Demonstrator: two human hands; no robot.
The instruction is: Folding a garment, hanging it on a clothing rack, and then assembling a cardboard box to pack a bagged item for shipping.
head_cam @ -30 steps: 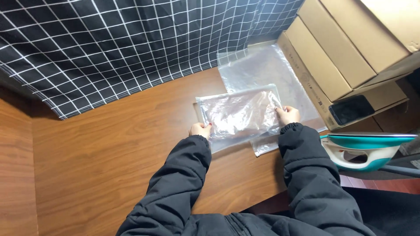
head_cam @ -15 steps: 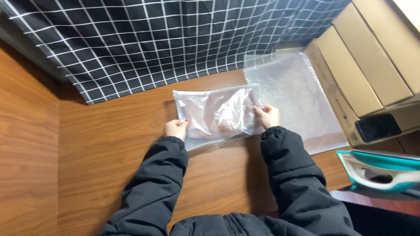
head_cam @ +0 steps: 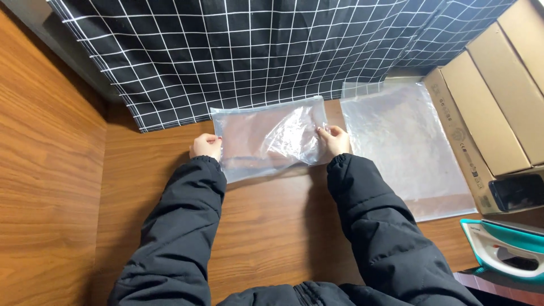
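A clear plastic bag (head_cam: 271, 137) is stretched between my two hands just above the wooden table (head_cam: 266, 226). My left hand (head_cam: 206, 146) pinches its left edge and my right hand (head_cam: 334, 139) pinches its right edge. The bag looks crinkled and folded, with nothing visible inside it. Both arms are in black padded sleeves.
A flat stack of clear plastic bags (head_cam: 406, 148) lies to the right. Brown cardboard boxes (head_cam: 492, 107) line the right side, with a dark phone (head_cam: 518, 191) on one. A teal and white iron (head_cam: 504, 248) sits at lower right. Black grid-patterned cloth (head_cam: 255, 51) hangs behind. A wooden wall panel (head_cam: 45, 170) stands left.
Both hands have carried the bag to the left, off the stack of bags and toward the cloth. The view has shifted with them.
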